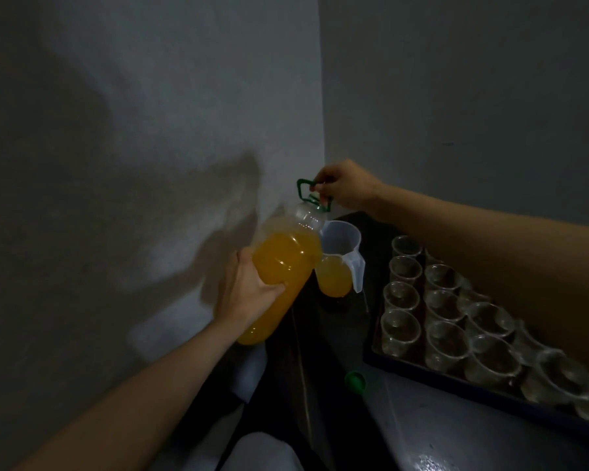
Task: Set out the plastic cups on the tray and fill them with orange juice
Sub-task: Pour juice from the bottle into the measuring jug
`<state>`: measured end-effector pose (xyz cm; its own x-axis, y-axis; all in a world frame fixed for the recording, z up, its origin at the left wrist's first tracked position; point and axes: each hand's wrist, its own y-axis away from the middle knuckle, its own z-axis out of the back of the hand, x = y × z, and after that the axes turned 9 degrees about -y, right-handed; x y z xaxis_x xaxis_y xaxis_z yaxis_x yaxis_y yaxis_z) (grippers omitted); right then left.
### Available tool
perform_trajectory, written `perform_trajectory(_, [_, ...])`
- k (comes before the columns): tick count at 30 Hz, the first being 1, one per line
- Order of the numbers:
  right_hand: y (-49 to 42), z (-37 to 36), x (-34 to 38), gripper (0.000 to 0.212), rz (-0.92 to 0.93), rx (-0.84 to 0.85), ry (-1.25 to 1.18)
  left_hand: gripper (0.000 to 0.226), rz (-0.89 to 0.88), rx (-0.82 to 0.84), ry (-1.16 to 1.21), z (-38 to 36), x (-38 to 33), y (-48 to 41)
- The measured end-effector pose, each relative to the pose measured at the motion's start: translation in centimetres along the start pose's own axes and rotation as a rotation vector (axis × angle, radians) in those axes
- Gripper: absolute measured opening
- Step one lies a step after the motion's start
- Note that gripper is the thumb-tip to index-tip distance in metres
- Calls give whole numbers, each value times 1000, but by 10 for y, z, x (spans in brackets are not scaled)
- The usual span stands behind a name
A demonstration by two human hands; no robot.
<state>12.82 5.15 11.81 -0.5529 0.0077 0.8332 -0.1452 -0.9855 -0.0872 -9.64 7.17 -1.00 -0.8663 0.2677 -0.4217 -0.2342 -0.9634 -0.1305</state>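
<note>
Left hand (249,290) grips belly of orange juice bottle (286,263), tilted, neck up by jug (340,256) rim. Right hand (344,188) curls fingers round green handle (306,190) at bottle neck. Jug stands on tabletop (439,430), part-filled with juice. Clear plastic cups (444,345) in rows on tray (456,382), right of jug. Green cap (355,382) lies on tabletop near tray.

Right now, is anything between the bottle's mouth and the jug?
Nothing visible. The green cap lies off on the counter, and the bottle neck sits beside the open jug rim. The right hand grips only the handle.
</note>
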Motion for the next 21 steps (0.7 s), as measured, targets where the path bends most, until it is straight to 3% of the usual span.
perform_trajectory(13, [1,-7,-34,25,-71,-41,-57,82,-86,93,-130,14,-3,-8])
perform_trajectory(21, [-2,-2,-38,29,-154,33,-2,79,-101,107,-218,19,-6,-13])
